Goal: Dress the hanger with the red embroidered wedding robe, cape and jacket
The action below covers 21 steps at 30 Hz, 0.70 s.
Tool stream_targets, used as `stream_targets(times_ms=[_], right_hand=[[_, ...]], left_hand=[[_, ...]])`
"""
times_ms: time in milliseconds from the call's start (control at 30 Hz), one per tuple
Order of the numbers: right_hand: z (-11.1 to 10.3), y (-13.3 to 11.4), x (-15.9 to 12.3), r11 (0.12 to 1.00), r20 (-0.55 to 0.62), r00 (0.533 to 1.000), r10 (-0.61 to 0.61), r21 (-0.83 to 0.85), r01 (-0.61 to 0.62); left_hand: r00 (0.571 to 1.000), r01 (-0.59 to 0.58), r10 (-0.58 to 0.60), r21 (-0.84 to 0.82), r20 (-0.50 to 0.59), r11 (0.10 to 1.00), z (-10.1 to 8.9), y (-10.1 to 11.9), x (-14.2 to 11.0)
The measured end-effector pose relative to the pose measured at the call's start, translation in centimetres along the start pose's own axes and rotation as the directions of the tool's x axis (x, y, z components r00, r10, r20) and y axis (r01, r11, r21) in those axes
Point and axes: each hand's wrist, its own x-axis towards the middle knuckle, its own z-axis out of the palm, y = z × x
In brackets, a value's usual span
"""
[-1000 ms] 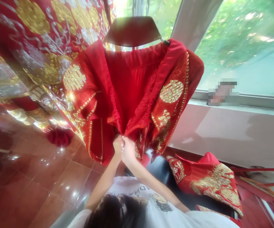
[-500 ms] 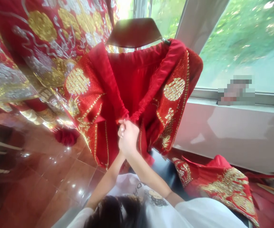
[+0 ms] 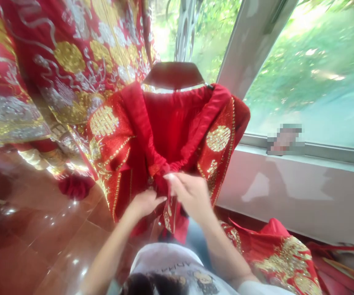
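Note:
A red embroidered skirt (image 3: 173,123) hangs from a dark red hanger (image 3: 174,76), its gathered waistband sagging toward me in a V. Gold round medallions and beaded trim decorate its sides. My right hand (image 3: 192,194) is closed in a pinch on the waistband at the low point of the V. Lower and to the left, my left hand (image 3: 146,203) has its thumb stretched out against the red cloth; its other fingers are partly hidden and blurred, so its grip is unclear.
Long red garments with gold and silver embroidery (image 3: 81,61) hang at the left. Another embroidered red piece (image 3: 281,258) lies low at the right. A window (image 3: 318,82) and pale wall (image 3: 272,184) stand behind. The tiled floor (image 3: 41,246) is shiny.
My hands were clasped together at the front of the waistband; now they are apart, the left lower and to the left, the right to the right. The skirt appears lower in view.

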Motion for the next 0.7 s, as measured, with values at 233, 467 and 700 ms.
stream_targets(times_ms=[233,467,700], right_hand=[[-13.8,2.3,8.4,0.63,-0.267,0.852,-0.451,-0.771,0.092],[-9.9,4.7,7.1,0.734,-0.449,0.843,-0.296,-0.671,-0.099],[-12.4,3.6,6.5,0.934,-0.407,0.912,-0.06,-0.345,-0.093]], left_hand=[[0.719,-0.688,0.694,0.111,-0.033,0.717,-13.3,2.6,13.0],[0.769,-0.633,0.629,0.27,0.115,0.725,-9.2,0.2,19.7],[0.814,-0.576,0.581,0.142,0.009,0.805,-8.8,-0.5,20.2]])
